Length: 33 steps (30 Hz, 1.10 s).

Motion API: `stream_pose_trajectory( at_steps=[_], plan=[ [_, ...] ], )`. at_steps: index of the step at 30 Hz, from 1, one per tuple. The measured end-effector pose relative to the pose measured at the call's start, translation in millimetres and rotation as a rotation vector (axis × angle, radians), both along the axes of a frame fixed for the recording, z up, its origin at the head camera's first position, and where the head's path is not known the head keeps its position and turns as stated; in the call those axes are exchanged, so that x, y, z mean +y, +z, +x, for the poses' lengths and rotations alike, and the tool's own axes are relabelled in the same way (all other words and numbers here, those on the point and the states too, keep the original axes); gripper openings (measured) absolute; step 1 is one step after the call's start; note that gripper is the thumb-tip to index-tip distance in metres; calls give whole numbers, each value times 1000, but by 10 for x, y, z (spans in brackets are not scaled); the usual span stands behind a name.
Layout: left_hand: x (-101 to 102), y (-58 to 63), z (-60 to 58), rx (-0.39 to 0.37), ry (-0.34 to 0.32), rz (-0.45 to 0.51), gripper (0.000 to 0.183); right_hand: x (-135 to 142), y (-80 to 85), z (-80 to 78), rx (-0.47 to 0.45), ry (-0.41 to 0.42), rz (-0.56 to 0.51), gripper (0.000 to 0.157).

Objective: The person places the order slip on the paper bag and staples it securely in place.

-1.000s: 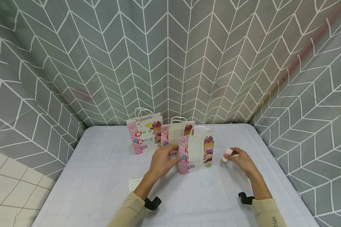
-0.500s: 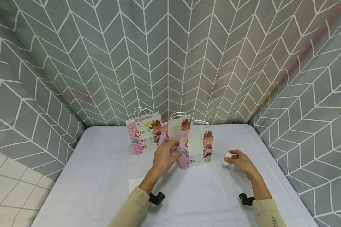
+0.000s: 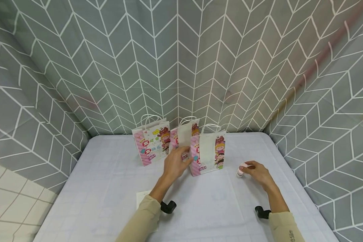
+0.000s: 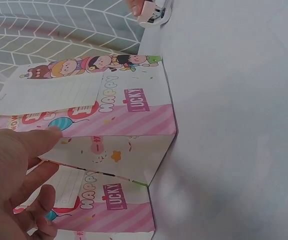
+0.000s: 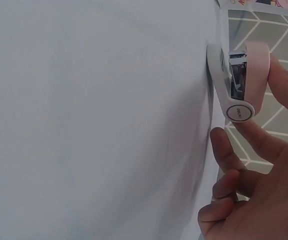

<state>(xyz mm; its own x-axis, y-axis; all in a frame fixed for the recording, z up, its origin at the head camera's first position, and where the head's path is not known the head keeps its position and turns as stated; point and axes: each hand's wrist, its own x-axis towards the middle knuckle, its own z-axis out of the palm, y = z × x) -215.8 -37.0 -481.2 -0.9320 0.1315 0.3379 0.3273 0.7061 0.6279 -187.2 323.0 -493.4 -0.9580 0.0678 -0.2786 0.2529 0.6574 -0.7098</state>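
Note:
Near the middle of the table in the head view, a pink-and-white paper gift bag [image 3: 218, 156] stands upright, with a white lined paper slip [image 3: 207, 149] on its front. My left hand [image 3: 173, 165] pinches this bag at its left side, thumb [image 4: 41, 140] on the front panel and other fingers beside the gusset. A similar bag [image 3: 195, 129] with a slip stands behind it, partly hidden. Further left is a third bag [image 3: 152, 144], its printed front uncovered. To the right, my right hand [image 3: 258, 173] holds a small pink-and-white stapler [image 5: 258, 80] between thumb and fingers, its base at the tabletop.
A sheet of white paper [image 3: 141, 196] lies on the table, partly under the left forearm. The table has a white cloth [image 3: 103, 188]. Behind and beside it hangs a grey curtain [image 3: 181, 67] with white zigzag lines.
The front bag has moved back, away from me, with my left hand following, and the middle bag has shifted back and left. The stapler has been lowered and turned upright at the tabletop.

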Motion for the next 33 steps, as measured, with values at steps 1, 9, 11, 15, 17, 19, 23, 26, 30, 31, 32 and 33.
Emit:
stream_pose_trajectory(
  at_steps=[1,9,11,15,17,19,23,26,30,31,32,33],
  plan=[
    [-1,0,1,-6,-2,1,45,0,2,-2,-4,-3,14,77],
    [0,13,18,-22,-9,3,51,17,-9,-4,-11,-24,20,77],
    [-4,16,22,-18,-10,6,52,17,-15,-4,-3,-20,9,77],
    [-20,7,36,-9,-14,12,53,15,-25,-5,3,-25,-4,77],
    [-38,0,48,-5,-11,11,53,7,-24,-8,4,-33,-6,78],
    [-67,0,66,6,-12,24,53,-4,-11,-14,16,-40,-5,78],
    [-165,11,103,39,-5,45,51,-56,74,-22,64,-51,1,79],
    [-271,32,139,56,19,50,51,-116,191,-32,127,-53,-6,77],
    [-452,94,214,50,43,52,50,-209,379,-45,230,-60,-36,73],
    [-500,107,232,46,46,54,50,-235,429,-42,258,-62,-39,71],
    [-549,122,252,40,51,51,49,-263,478,-38,286,-64,-44,70],
    [-597,136,273,37,57,49,49,-292,525,-33,313,-67,-49,68]
  ],
)
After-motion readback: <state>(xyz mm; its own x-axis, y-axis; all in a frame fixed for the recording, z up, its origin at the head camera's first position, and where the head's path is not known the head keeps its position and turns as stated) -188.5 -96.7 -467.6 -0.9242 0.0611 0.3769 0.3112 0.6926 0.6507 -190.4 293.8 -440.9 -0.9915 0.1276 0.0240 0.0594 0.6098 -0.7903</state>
